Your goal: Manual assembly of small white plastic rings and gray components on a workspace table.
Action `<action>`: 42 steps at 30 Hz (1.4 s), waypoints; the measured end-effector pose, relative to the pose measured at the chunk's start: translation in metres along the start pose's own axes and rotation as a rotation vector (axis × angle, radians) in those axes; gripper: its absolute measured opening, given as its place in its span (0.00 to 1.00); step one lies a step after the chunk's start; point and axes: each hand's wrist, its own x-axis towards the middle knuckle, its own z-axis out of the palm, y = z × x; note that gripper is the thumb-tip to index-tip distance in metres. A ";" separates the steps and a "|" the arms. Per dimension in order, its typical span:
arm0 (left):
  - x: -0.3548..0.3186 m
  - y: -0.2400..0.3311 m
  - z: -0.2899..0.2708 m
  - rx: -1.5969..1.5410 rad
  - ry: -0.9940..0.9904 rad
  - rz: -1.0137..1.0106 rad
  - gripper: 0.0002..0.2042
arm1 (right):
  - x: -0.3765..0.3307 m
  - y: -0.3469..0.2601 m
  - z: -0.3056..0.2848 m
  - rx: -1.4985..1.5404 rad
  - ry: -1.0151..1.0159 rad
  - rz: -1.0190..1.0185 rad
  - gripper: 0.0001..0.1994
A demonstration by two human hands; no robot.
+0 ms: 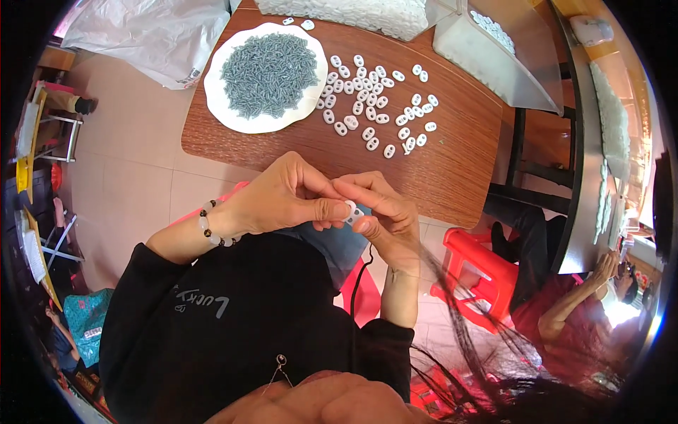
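Close to the table's front edge, my left hand point(282, 201) and my right hand point(385, 212) meet, both closed on a small white two-holed plastic piece point(356, 215), which looks like a cord lock. Thumbs and fingertips pinch it from both sides and cover much of it. Beyond them, many loose white two-holed oval pieces point(369, 133) lie scattered on the brown wooden table point(282, 146). Left of these stands a white scalloped plate point(215, 106) heaped with small grey metal springs point(268, 74).
Behind the loose pieces, a translucent bin point(473, 67) and a heap of white pieces point(353, 13) stand at the table's back. A white plastic bag point(155, 42) is at the far left. On the right are a red stool point(473, 275) and another person's arm point(568, 311) beside a dark table.
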 end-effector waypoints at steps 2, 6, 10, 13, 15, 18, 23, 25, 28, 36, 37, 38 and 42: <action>-0.002 0.003 0.000 0.018 -0.007 -0.004 0.09 | 0.002 -0.001 0.000 0.005 -0.055 -0.048 0.20; -0.006 0.008 0.006 -0.015 -0.012 -0.036 0.08 | -0.002 -0.002 0.004 0.104 -0.071 -0.042 0.19; -0.010 0.008 0.007 0.004 -0.019 -0.047 0.07 | -0.005 -0.004 0.007 0.121 -0.057 -0.034 0.18; -0.012 0.008 0.008 0.003 -0.028 -0.047 0.06 | -0.009 0.001 0.009 0.115 -0.037 -0.043 0.17; -0.014 0.007 0.009 -0.012 -0.017 -0.053 0.06 | -0.012 0.003 0.012 0.132 -0.022 -0.034 0.16; -0.018 0.010 0.010 0.023 -0.013 -0.074 0.07 | -0.013 0.002 0.015 0.120 -0.008 -0.009 0.16; -0.021 0.014 0.014 0.131 -0.015 -0.078 0.07 | -0.019 0.006 0.016 0.057 -0.019 -0.114 0.15; -0.023 0.017 0.015 0.215 -0.030 -0.077 0.07 | -0.022 0.007 0.020 0.088 -0.004 -0.115 0.15; -0.024 0.017 0.020 0.154 -0.015 -0.074 0.07 | -0.026 0.010 0.019 0.090 -0.003 -0.134 0.14; -0.022 0.009 0.025 0.157 0.030 0.021 0.08 | -0.023 0.001 0.031 -0.029 0.152 -0.132 0.15; -0.020 0.008 0.025 0.175 0.043 0.043 0.07 | -0.022 0.004 0.029 -0.026 0.147 -0.130 0.15; -0.019 0.009 0.025 0.174 0.038 0.048 0.07 | -0.021 0.006 0.027 -0.023 0.142 -0.130 0.15; -0.009 0.008 0.020 0.097 0.075 -0.096 0.07 | -0.014 0.012 0.019 -0.056 0.140 -0.137 0.18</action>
